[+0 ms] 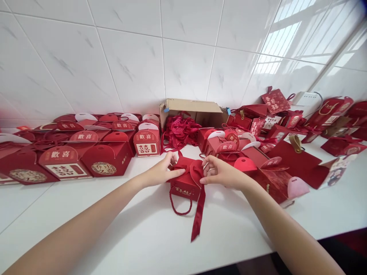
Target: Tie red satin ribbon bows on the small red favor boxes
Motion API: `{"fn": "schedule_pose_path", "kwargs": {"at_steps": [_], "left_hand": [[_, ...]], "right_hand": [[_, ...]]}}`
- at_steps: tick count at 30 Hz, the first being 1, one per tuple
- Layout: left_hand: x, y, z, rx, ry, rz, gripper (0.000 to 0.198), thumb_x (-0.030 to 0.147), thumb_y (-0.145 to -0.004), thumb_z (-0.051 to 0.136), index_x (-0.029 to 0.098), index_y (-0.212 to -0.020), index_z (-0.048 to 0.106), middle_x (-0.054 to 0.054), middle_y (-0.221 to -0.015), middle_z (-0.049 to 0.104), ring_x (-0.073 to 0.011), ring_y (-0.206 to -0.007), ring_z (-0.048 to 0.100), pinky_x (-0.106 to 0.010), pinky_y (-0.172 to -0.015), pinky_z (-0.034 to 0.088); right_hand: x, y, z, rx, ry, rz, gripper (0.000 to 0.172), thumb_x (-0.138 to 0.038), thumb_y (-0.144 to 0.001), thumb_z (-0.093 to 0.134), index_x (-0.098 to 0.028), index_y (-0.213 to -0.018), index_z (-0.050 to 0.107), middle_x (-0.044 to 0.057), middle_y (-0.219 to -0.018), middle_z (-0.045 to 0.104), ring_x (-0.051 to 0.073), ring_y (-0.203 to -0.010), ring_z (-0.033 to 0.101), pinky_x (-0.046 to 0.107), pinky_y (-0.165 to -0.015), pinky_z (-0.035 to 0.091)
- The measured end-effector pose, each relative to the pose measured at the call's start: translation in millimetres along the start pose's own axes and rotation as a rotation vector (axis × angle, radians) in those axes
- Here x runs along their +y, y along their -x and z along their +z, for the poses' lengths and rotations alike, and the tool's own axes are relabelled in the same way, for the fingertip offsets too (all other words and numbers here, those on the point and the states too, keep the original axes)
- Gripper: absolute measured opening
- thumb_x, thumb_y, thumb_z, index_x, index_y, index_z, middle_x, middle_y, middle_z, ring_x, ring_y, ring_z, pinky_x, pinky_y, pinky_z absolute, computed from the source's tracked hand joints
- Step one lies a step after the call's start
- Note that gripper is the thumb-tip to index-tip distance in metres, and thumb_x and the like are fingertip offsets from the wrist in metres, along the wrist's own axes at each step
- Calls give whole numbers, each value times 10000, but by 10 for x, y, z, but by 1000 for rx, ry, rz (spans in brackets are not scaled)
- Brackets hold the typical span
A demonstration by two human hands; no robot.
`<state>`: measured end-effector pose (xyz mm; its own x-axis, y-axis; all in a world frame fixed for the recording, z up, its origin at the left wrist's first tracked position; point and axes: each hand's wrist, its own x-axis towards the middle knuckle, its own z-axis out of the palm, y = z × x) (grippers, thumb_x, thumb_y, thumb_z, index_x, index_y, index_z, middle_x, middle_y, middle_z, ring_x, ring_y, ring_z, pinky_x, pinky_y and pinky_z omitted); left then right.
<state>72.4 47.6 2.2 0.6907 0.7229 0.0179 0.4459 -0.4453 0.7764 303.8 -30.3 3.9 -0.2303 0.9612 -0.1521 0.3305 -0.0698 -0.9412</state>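
Note:
A small red gift box [183, 192] with gold lettering stands on the white table in front of me. A dark red ribbon [197, 219] lies across its top, and one long tail hangs down the front onto the table. A twisted red cord handle [182, 213] droops from the front of the box. My left hand [162, 171] is closed at the left of the box top, its thumb along the ribbon and its fingers curled behind. At the right, my right hand [219, 173] has its thumb and fingers curled together at the ribbon's edge.
Rows of folded red gift boxes [106, 162] line the left. Behind my hands, an open cardboard carton [197, 105] lies with a heap of red ribbons [182, 131] spilling out. More red boxes [275, 175] crowd the right. A white device [305, 99] stands by the tiled wall.

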Motion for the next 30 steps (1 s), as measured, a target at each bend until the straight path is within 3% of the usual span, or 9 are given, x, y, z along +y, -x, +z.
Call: {"fn": "schedule_pose_path", "kwargs": {"at_steps": [6,11,15,19,22,24,26,28,30], "left_hand": [[-59,128,-139,-150,300,-235,444,624,-759,573,200,-788,445,33,-703,415,-105,-554,353,-218,-478,245],[-241,184,-208,-94,532,-344,529,650,-799,466,169,-587,409,26,-590,343,-94,-500,272,-232,-469,196],[-281,179,-180,-78,586,-273,354,466,-741,653,149,-664,515,6,-669,460,-104,-582,410,-223,-511,265],[-226,171,-198,-44,426,-210,325,458,-752,640,165,-694,512,3,-707,507,-130,-651,490,-236,-579,354],[-120,221,-314,217,69,-160,320,499,-764,605,190,-829,553,-28,-887,599,-177,-788,562,-280,-683,425],[-19,305,-415,313,-181,-144,331,522,-774,575,204,-865,582,-37,-937,630,-200,-830,579,-289,-714,436],[81,414,-482,129,-337,-163,327,526,-802,521,218,-839,628,-32,-878,657,-204,-767,592,-270,-648,429],[148,507,-479,-135,-419,-191,319,490,-827,476,246,-888,672,-34,-855,680,-208,-707,606,-259,-583,410],[162,540,-408,-271,-478,-216,346,439,-827,464,271,-1060,656,-54,-871,691,-223,-699,620,-265,-567,404]], "right_hand": [[148,-172,-37,-179,-252,-80,355,-232,-680,785,-181,-889,502,-58,-700,540,68,-648,512,205,-641,368],[300,-241,9,-295,-495,-223,290,-206,-724,720,-197,-887,481,-46,-723,547,104,-609,577,248,-621,389],[350,-202,56,-95,-560,-348,206,-209,-762,663,-200,-800,461,-83,-618,410,40,-442,320,210,-483,241],[243,-60,42,237,-187,-547,114,-168,-784,594,-202,-766,487,-26,-732,454,96,-607,416,241,-574,336],[128,82,32,417,332,-708,76,-126,-749,558,-197,-775,547,41,-877,515,178,-839,494,341,-776,391],[72,158,48,406,540,-782,97,-112,-711,544,-189,-764,568,45,-846,539,183,-815,503,339,-770,390],[46,200,82,245,630,-714,108,-102,-698,510,-186,-726,572,7,-681,535,140,-647,479,282,-650,379],[56,203,118,75,715,-500,148,-100,-716,468,-185,-685,585,-20,-561,509,109,-525,427,250,-554,331],[100,179,140,0,811,-259,213,-126,-770,429,-192,-736,629,-11,-557,532,113,-512,439,247,-533,310]]}}
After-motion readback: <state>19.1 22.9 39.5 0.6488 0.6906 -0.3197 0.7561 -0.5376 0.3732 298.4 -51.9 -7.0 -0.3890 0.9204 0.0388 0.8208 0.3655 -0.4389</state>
